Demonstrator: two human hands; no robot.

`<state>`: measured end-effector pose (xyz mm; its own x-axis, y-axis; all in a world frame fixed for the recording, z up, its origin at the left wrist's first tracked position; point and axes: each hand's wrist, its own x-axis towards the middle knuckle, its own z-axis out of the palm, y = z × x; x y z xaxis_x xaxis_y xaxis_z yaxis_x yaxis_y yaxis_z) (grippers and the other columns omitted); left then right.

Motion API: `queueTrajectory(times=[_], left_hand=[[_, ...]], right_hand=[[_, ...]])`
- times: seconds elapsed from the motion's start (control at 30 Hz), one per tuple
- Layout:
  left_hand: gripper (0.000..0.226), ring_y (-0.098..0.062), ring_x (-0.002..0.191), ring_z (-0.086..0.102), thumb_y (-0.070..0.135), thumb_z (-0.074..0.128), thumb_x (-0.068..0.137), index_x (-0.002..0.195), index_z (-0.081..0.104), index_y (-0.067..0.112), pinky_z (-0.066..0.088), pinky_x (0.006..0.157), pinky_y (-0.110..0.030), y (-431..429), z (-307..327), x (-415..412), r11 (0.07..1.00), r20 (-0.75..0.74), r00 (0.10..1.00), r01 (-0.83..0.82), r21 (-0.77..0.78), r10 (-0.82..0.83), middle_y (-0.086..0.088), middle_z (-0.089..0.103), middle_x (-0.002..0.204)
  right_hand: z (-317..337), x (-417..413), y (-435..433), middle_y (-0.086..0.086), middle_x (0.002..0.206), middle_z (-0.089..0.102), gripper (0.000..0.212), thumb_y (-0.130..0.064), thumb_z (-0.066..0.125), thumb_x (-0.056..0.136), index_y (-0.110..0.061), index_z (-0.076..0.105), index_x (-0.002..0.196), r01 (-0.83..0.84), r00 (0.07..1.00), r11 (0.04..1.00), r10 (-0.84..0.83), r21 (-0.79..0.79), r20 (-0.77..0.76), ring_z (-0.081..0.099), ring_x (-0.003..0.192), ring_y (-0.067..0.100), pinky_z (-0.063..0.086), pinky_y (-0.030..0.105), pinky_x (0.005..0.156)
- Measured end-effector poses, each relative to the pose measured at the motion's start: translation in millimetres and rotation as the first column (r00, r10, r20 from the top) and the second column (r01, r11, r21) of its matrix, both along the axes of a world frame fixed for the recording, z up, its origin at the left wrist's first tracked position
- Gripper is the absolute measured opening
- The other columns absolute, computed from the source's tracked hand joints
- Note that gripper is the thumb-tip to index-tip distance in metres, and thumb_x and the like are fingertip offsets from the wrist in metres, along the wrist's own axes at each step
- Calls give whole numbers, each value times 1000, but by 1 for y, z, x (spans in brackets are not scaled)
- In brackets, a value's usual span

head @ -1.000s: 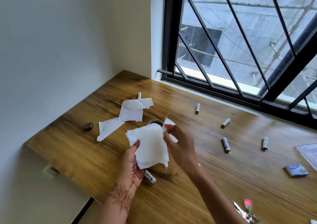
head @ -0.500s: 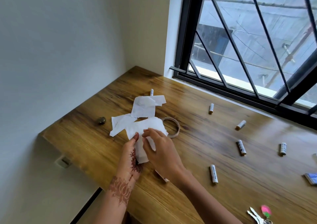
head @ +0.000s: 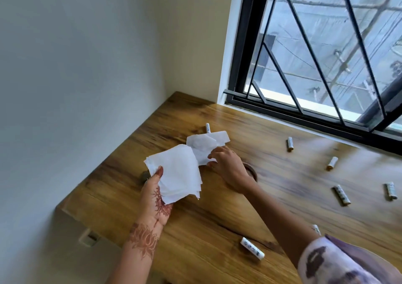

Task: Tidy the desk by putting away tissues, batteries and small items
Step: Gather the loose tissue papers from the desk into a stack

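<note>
Only the head cam here, looking down at the wooden counter (head: 195,240) by the window. Left hand (head: 155,193) is holding a stack of tissues (head: 176,172) up off the counter, thumb pressed over the near-left corner, so that grip is closed on the stack. Right hand (head: 228,166) is reaching forward to the loose tissue (head: 204,144) lying flat just past the stack; its fingertips (head: 212,156) are on the tissue's near edge, but I honestly can't tell if it's pinched yet or just touched.

The bit that matters: the loose tissue lies ahead of the right hand and slightly to its left, right next to the stack, so the right hand is the nearer one and only needs a short pull back toward the left hand to add it.

Batteries are still scattered, e.g. one battery (head: 252,249) near the front edge and another battery (head: 290,144) by the window.
</note>
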<state>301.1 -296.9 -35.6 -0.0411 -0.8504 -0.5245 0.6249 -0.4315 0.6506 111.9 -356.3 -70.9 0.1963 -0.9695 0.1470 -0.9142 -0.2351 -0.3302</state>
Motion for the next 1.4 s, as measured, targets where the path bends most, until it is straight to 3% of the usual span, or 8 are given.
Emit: queueTrajectory(times=[0.27, 0.37, 0.47, 0.7, 0.87, 1.0, 1.1, 1.4], left_hand=[[16, -26, 91, 62, 20, 51, 93, 106, 58, 16, 58, 55, -36, -23, -3, 28, 998, -9, 998, 59, 0, -59, -7, 65, 99], [16, -26, 92, 62, 20, 51, 93, 107, 58, 16, 58, 60, -37, -29, -5, 33, 997, -15, 997, 80, -16, -81, -7, 65, 99], [20, -25, 92, 62, 21, 50, 93, 112, 55, 16, 58, 60, -35, -31, -7, 35, 996, -49, 995, 91, -22, -92, -7, 65, 101], [36, -29, 92, 62, 25, 50, 92, 125, 51, 10, 59, 59, -36, -33, -7, 36, 989, -46, 988, 149, 8, -149, -15, 62, 112], [40, -24, 82, 66, 34, 46, 93, 119, 59, 7, 59, 60, -32, -35, -7, 36, 976, -73, 974, 211, -53, -214, -13, 68, 100], [41, -24, 79, 70, 45, 43, 92, 97, 65, 12, 50, 84, -42, -35, -3, 36, 968, -74, 967, 239, -78, -245, -8, 75, 80], [38, -24, 79, 65, 38, 45, 94, 104, 62, 6, 51, 75, -38, -36, -4, 38, 973, -24, 973, 227, -29, -228, -11, 70, 79], [30, -27, 92, 62, 21, 51, 93, 121, 53, 11, 58, 59, -37, -38, -3, 49, 986, 11, 987, 162, -26, -162, -11, 64, 104]], right_hand=[[-21, 16, -5, 5, 114, 62, 22, -20, 51, 93, -9, 68, 101, 102, 988, 993, -109, -62, -109, 52, 110, 21, 44, 32, 94], [-12, 23, -4, 7, 102, 62, 11, -14, 56, 88, -6, 64, 90, 304, 932, 953, -301, 20, 202, 55, 93, 19, 42, 18, 70], [9, 31, 1, 0, 82, 59, 5, -11, 58, 86, -11, 59, 81, 421, 713, 895, -427, 147, 557, 52, 69, 8, 38, 6, 52], [54, 78, 24, -7, 71, 60, 4, -13, 60, 86, -14, 63, 84, 310, 552, 929, -350, 202, 757, 51, 59, 0, 38, 7, 50], [52, 120, 38, -1, 86, 66, 6, -19, 58, 89, -20, 62, 85, 193, 614, 958, -286, 212, 735, 62, 79, 18, 50, 27, 69], [48, 138, 45, 1, 98, 64, 19, -24, 49, 93, -14, 60, 103, 109, 839, 979, -183, 172, 513, 56, 79, 11, 41, 16, 59], [50, 137, 44, 2, 110, 62, 23, -20, 44, 95, -11, 60, 109, 48, 874, 988, -114, 150, 473, 57, 92, 13, 45, 16, 66], [15, 36, -28, 13, 119, 59, 22, -7, 52, 91, -3, 61, 110, 369, 896, 930, -353, -7, 269, 58, 100, 25, 38, 11, 64]])
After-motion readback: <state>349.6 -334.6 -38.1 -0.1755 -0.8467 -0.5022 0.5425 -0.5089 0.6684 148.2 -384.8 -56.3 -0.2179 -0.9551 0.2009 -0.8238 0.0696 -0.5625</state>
